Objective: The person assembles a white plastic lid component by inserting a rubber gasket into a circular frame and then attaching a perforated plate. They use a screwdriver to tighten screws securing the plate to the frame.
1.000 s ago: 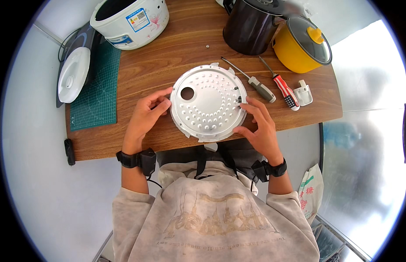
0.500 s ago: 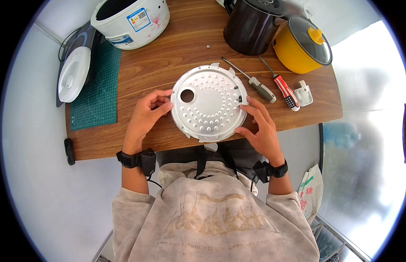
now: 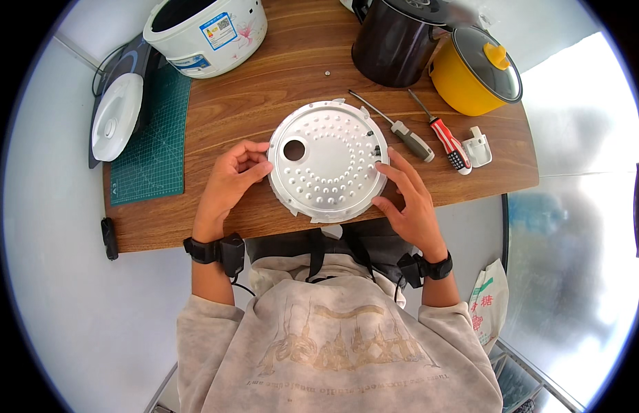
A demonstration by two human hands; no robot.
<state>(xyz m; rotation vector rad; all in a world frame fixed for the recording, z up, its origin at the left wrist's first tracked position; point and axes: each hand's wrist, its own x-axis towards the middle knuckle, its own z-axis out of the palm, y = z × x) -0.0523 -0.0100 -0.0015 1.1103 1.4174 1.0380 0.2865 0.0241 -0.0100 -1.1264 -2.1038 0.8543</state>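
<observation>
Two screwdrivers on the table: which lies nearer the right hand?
The grey-handled screwdriver. It lies between the metal disc and the other screwdriver, whose red-and-white handle sits farther from the right hand.

Silver disc (image 3: pixel 328 157) in dotted arcs

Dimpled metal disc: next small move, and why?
I'd probably firm up on the dimpled metal disc from both sides before shifting it: the left grip has its fingertips at the left rim, the right grip at the right rim, and the picture can't show how firmly.
</observation>
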